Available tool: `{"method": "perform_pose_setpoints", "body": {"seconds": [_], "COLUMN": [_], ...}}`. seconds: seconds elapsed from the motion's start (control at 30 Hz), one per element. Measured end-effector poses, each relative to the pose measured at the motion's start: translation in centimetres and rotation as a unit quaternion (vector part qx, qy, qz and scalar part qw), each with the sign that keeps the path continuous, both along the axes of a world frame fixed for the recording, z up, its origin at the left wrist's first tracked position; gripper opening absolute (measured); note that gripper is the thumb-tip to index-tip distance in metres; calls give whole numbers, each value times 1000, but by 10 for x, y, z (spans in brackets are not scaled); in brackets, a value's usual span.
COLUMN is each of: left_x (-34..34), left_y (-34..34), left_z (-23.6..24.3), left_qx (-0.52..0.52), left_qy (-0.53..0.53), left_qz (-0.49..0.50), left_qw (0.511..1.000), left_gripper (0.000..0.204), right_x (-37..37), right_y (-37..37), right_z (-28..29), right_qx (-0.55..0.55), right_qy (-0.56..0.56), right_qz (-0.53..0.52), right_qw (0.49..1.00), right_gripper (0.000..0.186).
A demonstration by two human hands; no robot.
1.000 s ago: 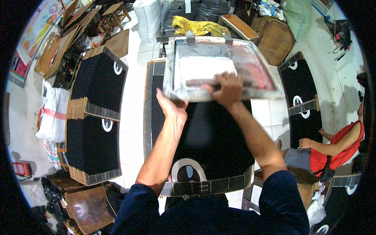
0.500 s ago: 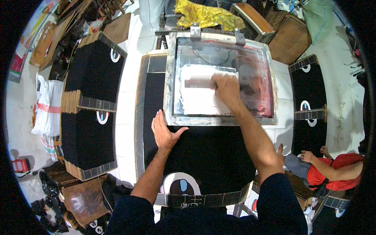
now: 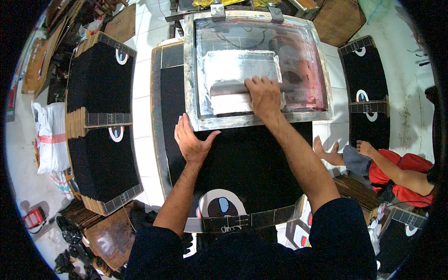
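A screen-printing frame (image 3: 258,122) lies over a black printed panel (image 3: 252,158) in front of me. White ink (image 3: 238,65) covers a block of its mesh. My right hand (image 3: 265,97) is closed on a squeegee (image 3: 227,87), which lies across the white ink and is partly blurred. My left hand (image 3: 192,142) is at the frame's near left corner, fingers stretched and thumb spread, seemingly touching the edge. Near my body, the panel carries a printed eye (image 3: 223,205) in white, dark and blue.
Stacks of black panels (image 3: 100,79) stand on the left, with more panels (image 3: 366,70) on the right. Metal clamps (image 3: 218,11) hold the frame's far edge. A seated person in red (image 3: 389,170) is at the right. A white bundle (image 3: 50,137) lies at far left.
My right hand has drawn the squeegee toward me across the mesh. My left hand stays at the frame's corner. The whole view has shifted, with the frame now higher in it.
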State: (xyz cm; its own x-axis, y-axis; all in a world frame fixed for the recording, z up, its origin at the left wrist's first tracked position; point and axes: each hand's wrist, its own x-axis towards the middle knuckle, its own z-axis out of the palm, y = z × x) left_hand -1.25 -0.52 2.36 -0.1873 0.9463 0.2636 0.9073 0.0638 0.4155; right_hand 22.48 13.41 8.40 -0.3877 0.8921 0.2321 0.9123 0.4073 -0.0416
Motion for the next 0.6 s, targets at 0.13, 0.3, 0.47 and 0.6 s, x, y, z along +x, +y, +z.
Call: {"method": "perform_pose_setpoints", "body": {"seconds": [0.13,0.3,0.47,0.6], "left_x": [0,1,0,0], "left_y": [2,4,4,6], "left_z": [2,3,2,-1], "left_qx": [-13,-37,-44,-22], "left_qy": [-6,-5,9,15], "left_qz": [12,11,14,5], "left_qw": [1000,999,999,1000], "left_gripper": [124,126,126,123], "right_x": [5,-5,-7,0], "right_y": [1,111,124,46], "right_z": [11,1,-9,-1], "right_qx": [-59,29,43,36], "right_qy": [21,40,27,22], "right_qz": [15,4,-1,-10], "right_qw": [998,999,999,999], "right_gripper": [24,20,14,14]}}
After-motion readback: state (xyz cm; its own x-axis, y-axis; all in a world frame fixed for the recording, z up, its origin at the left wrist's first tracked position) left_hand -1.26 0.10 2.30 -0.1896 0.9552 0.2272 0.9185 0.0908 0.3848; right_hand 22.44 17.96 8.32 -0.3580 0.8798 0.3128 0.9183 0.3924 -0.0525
